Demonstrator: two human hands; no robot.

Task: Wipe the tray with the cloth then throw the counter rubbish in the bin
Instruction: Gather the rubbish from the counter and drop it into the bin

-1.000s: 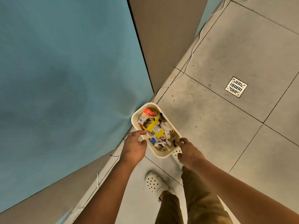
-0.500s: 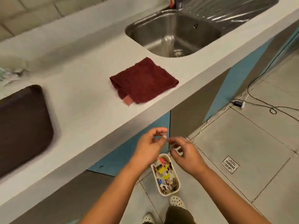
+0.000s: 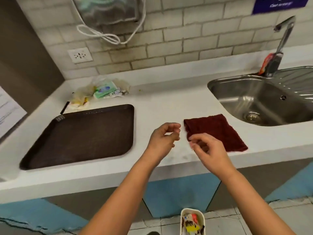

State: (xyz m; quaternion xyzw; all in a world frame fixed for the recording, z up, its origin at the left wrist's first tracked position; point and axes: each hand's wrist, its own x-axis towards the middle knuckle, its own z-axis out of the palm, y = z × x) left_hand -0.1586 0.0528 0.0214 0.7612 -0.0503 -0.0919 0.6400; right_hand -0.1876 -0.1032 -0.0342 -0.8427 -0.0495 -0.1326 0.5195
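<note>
White counter (image 3: 157, 106): your 2 hands, left hand (image 3: 161, 139) and right hand (image 3: 207, 150), hover with fingers loosely curled, holding nothing; grab the cloth (image 3: 215, 130) carelessly and it may slide into the sink (image 3: 264, 99).

Hands (image 3: 163, 139) hover beside cloth (image 3: 216, 131), tray (image 3: 81, 136).

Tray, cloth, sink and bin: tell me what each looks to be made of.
Tray: dark brown, probably moulded plastic, with a matt, finely textured surface and a raised rounded rim.
Cloth: dark red fabric, likely terry towelling, given its nubby pile and soft fold.
Sink: stainless steel by its brushed grey sheen and streaked reflections.
Bin: cream, smooth thin wall, probably plastic.
</note>
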